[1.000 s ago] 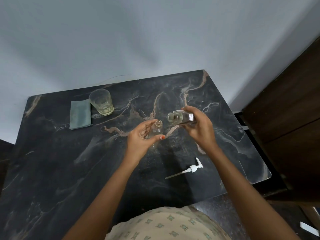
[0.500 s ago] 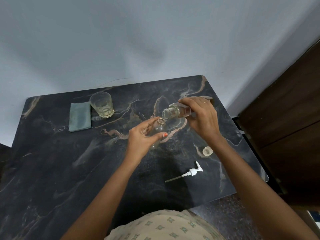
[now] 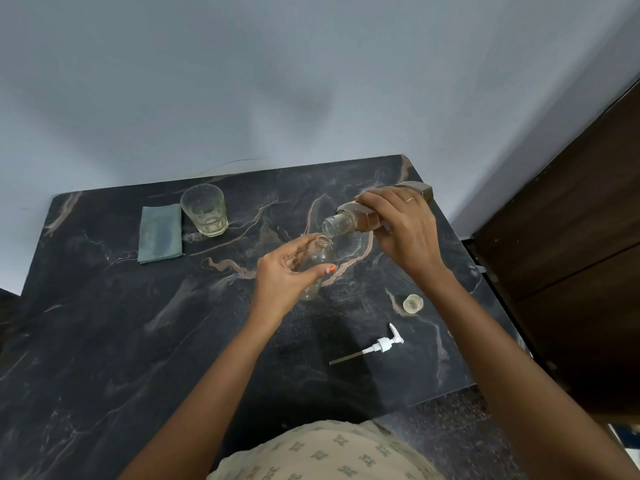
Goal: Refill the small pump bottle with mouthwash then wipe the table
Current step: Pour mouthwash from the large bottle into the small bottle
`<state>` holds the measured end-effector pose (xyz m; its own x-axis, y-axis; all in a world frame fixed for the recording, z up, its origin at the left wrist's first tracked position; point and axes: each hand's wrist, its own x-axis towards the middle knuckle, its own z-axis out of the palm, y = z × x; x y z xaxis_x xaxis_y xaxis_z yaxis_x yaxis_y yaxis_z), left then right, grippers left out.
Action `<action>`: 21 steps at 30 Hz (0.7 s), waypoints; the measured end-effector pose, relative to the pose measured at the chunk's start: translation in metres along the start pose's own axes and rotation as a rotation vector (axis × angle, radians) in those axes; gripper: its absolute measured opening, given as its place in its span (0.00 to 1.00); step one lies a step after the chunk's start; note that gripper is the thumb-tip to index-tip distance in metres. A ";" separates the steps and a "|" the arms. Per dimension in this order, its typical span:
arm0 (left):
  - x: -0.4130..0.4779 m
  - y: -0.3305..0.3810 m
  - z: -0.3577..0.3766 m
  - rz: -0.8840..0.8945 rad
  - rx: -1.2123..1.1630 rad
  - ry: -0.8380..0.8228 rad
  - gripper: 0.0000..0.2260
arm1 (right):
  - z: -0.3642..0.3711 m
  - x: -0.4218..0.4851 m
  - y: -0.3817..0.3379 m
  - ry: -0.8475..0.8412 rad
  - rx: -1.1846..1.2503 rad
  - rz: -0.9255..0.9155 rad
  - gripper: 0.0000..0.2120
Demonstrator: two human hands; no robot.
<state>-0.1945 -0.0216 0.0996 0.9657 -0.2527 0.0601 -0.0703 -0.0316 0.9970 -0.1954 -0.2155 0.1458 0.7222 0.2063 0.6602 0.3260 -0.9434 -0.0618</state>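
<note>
Obscured: the left hand [image 3: 282,277] covers much of the small clear plastic pump bottle [image 3: 320,259]. Only its open threaded neck, its shoulder and a bit of its base show, and the fill level is unreadable. The right hand [image 3: 407,230] hides the mid-body of the larger clear bottle of amber mouthwash [image 3: 363,220]. Cannot tell whether liquid is passing between the two mouths.

Grip: the left hand is curled round the small bottle, thumb on the near side and fingers on the far side. The bottle is about upright, base down at the black marble-patterned table [image 3: 104,323]. The right hand grasps the mouthwash bottle from above with its fingers wrapped over it. The bottle is tipped, mouth down-left and base raised.

Relation: the mouthwash bottle's open mouth sits just above and right of the small bottle's neck. Contact is not resolvable.

Outward: a translucent round cap [image 3: 412,303] lies right of the left hand. A white pump head with dip tube [image 3: 384,344] lies nearer the person. At far left, a clear drinking glass [image 3: 204,209] stands just beside a folded grey-green cloth [image 3: 160,233].
</note>
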 end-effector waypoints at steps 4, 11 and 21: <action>-0.001 0.000 0.000 -0.006 0.004 -0.002 0.23 | -0.001 0.000 0.000 -0.005 -0.015 -0.004 0.17; -0.002 0.000 -0.001 0.002 0.032 0.003 0.23 | -0.002 0.000 0.001 -0.014 -0.032 -0.027 0.16; -0.003 -0.002 0.001 -0.004 0.016 0.004 0.24 | -0.004 0.003 0.002 -0.014 -0.062 -0.047 0.16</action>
<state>-0.1973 -0.0218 0.0977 0.9670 -0.2486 0.0561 -0.0701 -0.0479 0.9964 -0.1951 -0.2178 0.1504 0.7154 0.2540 0.6509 0.3219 -0.9467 0.0156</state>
